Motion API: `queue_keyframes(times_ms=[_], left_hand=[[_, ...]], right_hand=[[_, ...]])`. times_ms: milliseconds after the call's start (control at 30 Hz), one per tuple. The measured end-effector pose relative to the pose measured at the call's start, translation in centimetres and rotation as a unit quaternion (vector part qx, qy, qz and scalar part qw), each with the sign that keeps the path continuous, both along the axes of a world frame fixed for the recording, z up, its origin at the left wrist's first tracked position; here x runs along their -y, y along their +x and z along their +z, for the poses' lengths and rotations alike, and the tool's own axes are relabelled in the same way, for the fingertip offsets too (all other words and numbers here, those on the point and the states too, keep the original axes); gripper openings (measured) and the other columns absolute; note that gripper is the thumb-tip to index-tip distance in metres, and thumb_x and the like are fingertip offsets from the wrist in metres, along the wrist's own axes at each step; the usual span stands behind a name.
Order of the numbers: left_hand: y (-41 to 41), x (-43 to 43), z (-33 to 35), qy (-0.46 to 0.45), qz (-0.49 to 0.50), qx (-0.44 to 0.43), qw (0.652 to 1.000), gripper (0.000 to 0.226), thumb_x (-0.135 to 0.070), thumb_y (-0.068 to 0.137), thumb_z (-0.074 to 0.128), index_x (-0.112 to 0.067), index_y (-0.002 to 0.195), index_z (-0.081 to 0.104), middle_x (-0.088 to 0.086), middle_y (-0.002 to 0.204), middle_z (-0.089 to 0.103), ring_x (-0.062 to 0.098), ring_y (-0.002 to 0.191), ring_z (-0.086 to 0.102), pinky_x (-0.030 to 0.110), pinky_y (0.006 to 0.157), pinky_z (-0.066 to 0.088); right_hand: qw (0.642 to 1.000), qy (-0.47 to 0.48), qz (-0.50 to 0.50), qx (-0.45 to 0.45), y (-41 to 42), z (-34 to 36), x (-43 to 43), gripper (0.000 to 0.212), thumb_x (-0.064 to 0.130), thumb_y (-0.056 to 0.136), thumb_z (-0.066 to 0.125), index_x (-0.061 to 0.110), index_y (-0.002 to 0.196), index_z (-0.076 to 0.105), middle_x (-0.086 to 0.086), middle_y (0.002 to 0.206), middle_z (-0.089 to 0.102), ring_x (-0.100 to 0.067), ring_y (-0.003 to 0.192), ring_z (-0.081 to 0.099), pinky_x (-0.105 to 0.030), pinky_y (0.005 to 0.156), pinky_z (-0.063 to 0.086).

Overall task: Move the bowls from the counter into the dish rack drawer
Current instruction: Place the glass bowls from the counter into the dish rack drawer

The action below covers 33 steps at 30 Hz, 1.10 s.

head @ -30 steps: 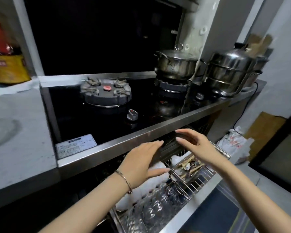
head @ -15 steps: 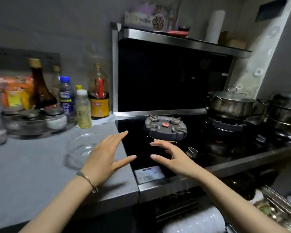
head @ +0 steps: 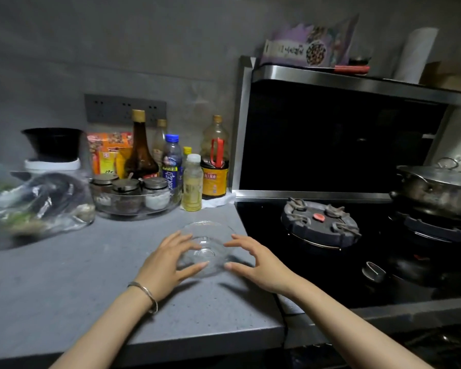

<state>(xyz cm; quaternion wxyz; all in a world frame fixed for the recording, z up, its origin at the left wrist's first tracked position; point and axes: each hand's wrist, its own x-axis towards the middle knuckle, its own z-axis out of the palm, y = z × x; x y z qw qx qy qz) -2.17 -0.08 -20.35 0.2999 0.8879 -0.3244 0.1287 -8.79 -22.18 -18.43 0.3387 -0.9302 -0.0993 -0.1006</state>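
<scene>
**Hands closing around the glass bowl**

Grey stone counter ran up to a black gas hob on your right. In the head view, a clear glass bowl sat upright on the counter near the hob's edge. Your left hand and right hand flanked it, fingers spread and curved, both open and gripping nothing; whether the fingertips touched the glass could not be told. Behind stood bottles: one blue-labelled, one with a yellow label bearing characters too blurred to read.
</scene>
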Motion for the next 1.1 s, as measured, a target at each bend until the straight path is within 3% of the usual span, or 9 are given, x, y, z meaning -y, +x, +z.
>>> queue_keyframes(times_ms=[133, 267, 433, 633, 700, 767, 900, 1000, 1100], left_hand=[[1.2, 0.1, 0.0, 0.001, -0.032, -0.005, 0.999, 0.021, -0.041, 0.079, 0.068, -0.026, 0.093, 0.068, -0.004, 0.135, 0.053, 0.016, 0.136, 0.031, 0.027, 0.11, 0.023], [1.5, 0.6, 0.5, -0.012, -0.046, 0.004, 0.999, 0.019, -0.031, 0.079, 0.071, -0.014, 0.087, 0.073, 0.0, 0.112, 0.067, 0.017, 0.112, 0.055, 0.02, 0.095, 0.034], [1.0, 1.5, 1.2, -0.064, -0.044, 0.017, 0.997, 0.014, -0.024, 0.079, 0.07, -0.011, 0.083, 0.073, 0.006, 0.089, 0.071, 0.019, 0.097, 0.06, 0.027, 0.086, 0.041], [-0.8, 3.2, 3.0, -0.15, -0.082, -0.077, 0.982, 0.018, -0.036, 0.077, 0.068, -0.02, 0.068, 0.071, -0.007, 0.069, 0.07, 0.005, 0.068, 0.063, 0.02, 0.071, 0.046], [-1.7, 4.4, 4.3, -0.153, -0.121, -0.103, 0.975, 0.023, -0.045, 0.073, 0.063, -0.025, 0.064, 0.07, -0.009, 0.064, 0.07, 0.001, 0.066, 0.062, 0.014, 0.068, 0.046], [-2.8, 6.2, 5.5, -0.154, -0.163, -0.15, 0.963, 0.03, -0.048, 0.072, 0.06, -0.021, 0.065, 0.071, -0.01, 0.065, 0.071, -0.001, 0.065, 0.061, 0.019, 0.067, 0.05], [-5.0, 10.6, 7.1, -0.119, -0.243, -0.21, 0.939, 0.032, -0.052, 0.072, 0.058, -0.023, 0.068, 0.071, -0.008, 0.071, 0.072, 0.004, 0.072, 0.065, 0.03, 0.07, 0.057], [-7.5, 14.8, 7.5, -0.103, -0.307, -0.228, 0.918, 0.031, -0.054, 0.074, 0.056, -0.027, 0.067, 0.07, -0.01, 0.069, 0.07, 0.005, 0.074, 0.067, 0.035, 0.07, 0.06], [-10.3, 19.3, 6.8, -0.085, -0.36, -0.259, 0.892, 0.034, -0.06, 0.072, 0.056, -0.03, 0.066, 0.069, -0.011, 0.069, 0.07, 0.005, 0.073, 0.069, 0.031, 0.066, 0.06]], right_hand=[[1.0, -0.019, -0.001, 0.001, 0.9, -0.2, -0.4, 0.039, 0.038, 0.083, 0.067, 0.032, 0.121, 0.06, 0.01, 0.151, 0.035, -0.006, 0.139, 0.03, -0.017, 0.109, 0.018], [1.0, -0.011, -0.008, 0.003, 1.4, -0.2, -0.6, 0.033, 0.036, 0.082, 0.068, 0.029, 0.114, 0.065, 0.008, 0.15, 0.037, -0.008, 0.139, 0.032, -0.023, 0.112, 0.021], [1.0, -0.012, -0.007, 0.01, 1.3, 0.3, -0.4, 0.035, 0.037, 0.081, 0.069, 0.031, 0.115, 0.063, 0.008, 0.148, 0.04, -0.006, 0.136, 0.035, -0.018, 0.107, 0.02], [0.999, -0.02, 0.001, 0.05, -0.8, 3.2, 1.2, 0.032, 0.034, 0.079, 0.072, 0.022, 0.108, 0.066, 0.008, 0.126, 0.06, 0.008, 0.112, 0.047, -0.005, 0.097, 0.032], [0.999, -0.022, 0.008, 0.047, -2.2, 4.8, 2.4, 0.025, 0.036, 0.078, 0.073, 0.021, 0.097, 0.069, 0.011, 0.107, 0.068, 0.006, 0.101, 0.057, -0.014, 0.094, 0.042], [0.999, -0.02, 0.012, 0.026, -3.9, 6.4, 4.0, 0.021, 0.037, 0.077, 0.073, 0.02, 0.088, 0.069, 0.009, 0.092, 0.071, 0.001, 0.091, 0.064, -0.019, 0.087, 0.049], [0.999, 0.002, 0.03, -0.031, -8.6, 9.0, 8.1, 0.017, 0.033, 0.078, 0.073, 0.016, 0.082, 0.07, 0.008, 0.075, 0.071, 0.0, 0.071, 0.066, -0.008, 0.077, 0.046], [0.995, 0.042, 0.03, -0.082, -12.7, 10.1, 11.7, 0.022, 0.031, 0.081, 0.068, 0.011, 0.089, 0.072, 0.006, 0.072, 0.073, 0.0, 0.064, 0.065, -0.012, 0.071, 0.047], [0.988, 0.091, 0.013, -0.122, -16.7, 9.9, 15.5, 0.024, 0.031, 0.081, 0.067, 0.011, 0.094, 0.072, -0.005, 0.08, 0.075, -0.018, 0.076, 0.068, -0.031, 0.075, 0.054]])
